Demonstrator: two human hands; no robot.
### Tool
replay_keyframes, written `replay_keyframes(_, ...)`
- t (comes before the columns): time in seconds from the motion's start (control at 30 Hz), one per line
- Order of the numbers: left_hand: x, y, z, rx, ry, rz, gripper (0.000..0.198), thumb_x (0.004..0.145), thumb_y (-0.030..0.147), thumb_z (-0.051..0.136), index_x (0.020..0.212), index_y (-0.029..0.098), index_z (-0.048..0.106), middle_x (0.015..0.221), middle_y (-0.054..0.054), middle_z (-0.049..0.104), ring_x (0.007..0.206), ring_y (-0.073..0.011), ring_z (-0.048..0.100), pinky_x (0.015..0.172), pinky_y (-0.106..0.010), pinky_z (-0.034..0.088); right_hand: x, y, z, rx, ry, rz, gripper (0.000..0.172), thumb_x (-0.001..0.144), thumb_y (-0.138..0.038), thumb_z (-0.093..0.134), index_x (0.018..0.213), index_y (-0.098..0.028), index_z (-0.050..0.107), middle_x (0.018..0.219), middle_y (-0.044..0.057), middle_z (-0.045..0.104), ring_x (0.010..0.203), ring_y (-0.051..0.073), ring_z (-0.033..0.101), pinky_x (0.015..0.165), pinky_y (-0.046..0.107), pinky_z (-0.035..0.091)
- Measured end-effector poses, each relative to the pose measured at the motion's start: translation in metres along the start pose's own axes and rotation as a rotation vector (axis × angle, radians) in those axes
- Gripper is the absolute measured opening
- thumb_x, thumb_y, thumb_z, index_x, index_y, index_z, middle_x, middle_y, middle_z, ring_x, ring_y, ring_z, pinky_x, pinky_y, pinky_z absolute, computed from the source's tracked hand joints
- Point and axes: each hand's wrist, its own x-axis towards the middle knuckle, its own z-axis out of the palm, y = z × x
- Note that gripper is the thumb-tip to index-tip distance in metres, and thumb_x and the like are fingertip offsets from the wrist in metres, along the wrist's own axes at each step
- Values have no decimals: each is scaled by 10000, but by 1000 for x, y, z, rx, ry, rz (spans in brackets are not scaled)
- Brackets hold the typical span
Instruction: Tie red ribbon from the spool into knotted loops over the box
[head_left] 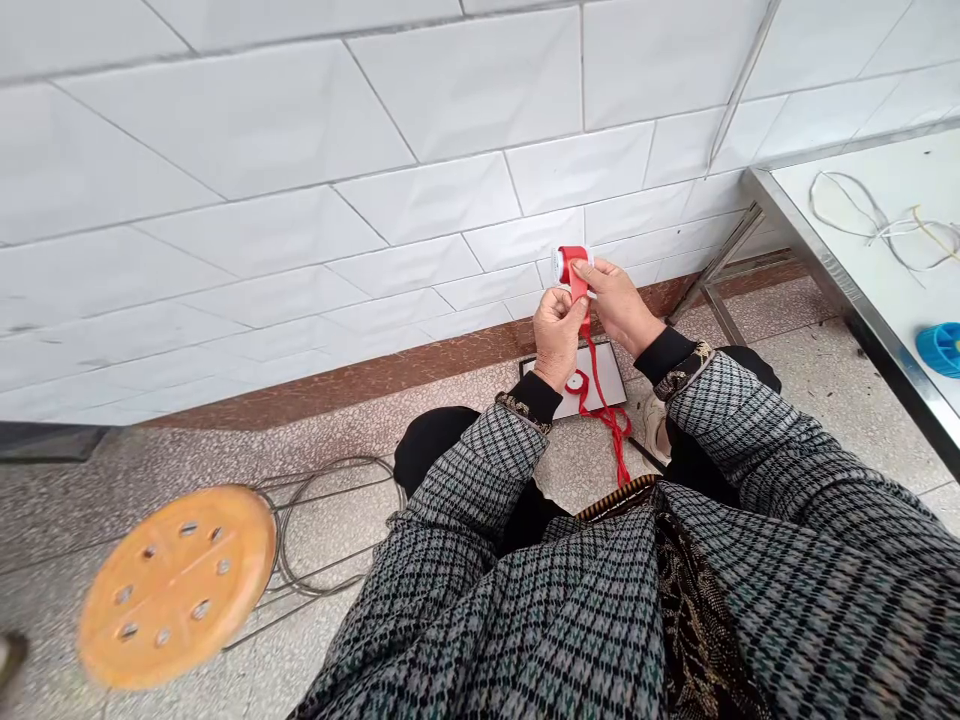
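Note:
A white spool [557,264] wound with red ribbon [578,288] is held up in front of the tiled wall. My right hand [616,300] is closed, its thumb pressing the ribbon against the spool. Just below, my left hand [559,330] pinches the flat ribbon between thumb and fingers. From there the ribbon hangs down in a loose tangle [616,422]. Under my hands lies a shallow white box [606,370] with dark edges on the floor, and a smaller roll of red ribbon [576,382] sits in it.
An orange round-topped stool [176,585] with metal legs lies tipped over at the left. On the right stands a metal-edged table [817,240] bearing loose wires [885,228] and a blue plastic reel [939,350]. White wall tiles [465,90] rise close ahead.

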Motion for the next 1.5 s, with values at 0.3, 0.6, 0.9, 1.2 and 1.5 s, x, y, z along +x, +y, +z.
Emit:
replay_keyframes(0.3, -1, -15, -13, 129, -150, -26, 286, 901, 452, 669, 848, 177, 726, 717, 13, 617, 675, -124, 513, 680, -265, 414, 12, 6, -11, 36, 42, 131, 232, 854, -418, 759, 835, -227, 629, 776, -13, 656, 744, 144, 592, 644, 253, 453)
replay_keyframes(0.6, 0, -4, -27, 288, -254, -58, 370, 867, 532, 668, 747, 184, 706, 570, 35, 533, 558, -116, 460, 591, -261, 365, 10, -2, -17, 103, 36, 274, 116, 860, -336, 701, 902, -232, 671, 753, -35, 669, 673, 133, 552, 615, 254, 438)
replay_keyframes(0.9, 7, 2, -50, 567, -375, 108, 274, 833, 380, 670, 633, 194, 700, 768, -34, 628, 803, -188, 592, 796, -324, 463, 3, -20, -28, 60, -40, 375, 104, 862, -315, 727, 919, -244, 675, 810, -13, 691, 785, 172, 602, 823, 352, 515)
replay_keyframes(1.2, -1, 12, -58, 274, -453, 103, 443, 792, 440, 720, 507, 193, 489, 814, -49, 620, 737, -153, 550, 708, -319, 444, 5, -24, -38, 79, -128, 459, 197, 824, -321, 768, 978, -243, 673, 790, -9, 692, 835, 214, 661, 962, 483, 512)
replay_keyframes(1.5, -17, -9, -43, 247, -398, -67, 453, 698, 373, 736, 561, 214, 334, 551, 72, 339, 544, -74, 293, 560, -246, 257, -1, -31, -33, 114, -55, 508, 79, 883, -279, 683, 894, -234, 619, 666, -38, 645, 702, 175, 623, 919, 446, 539)
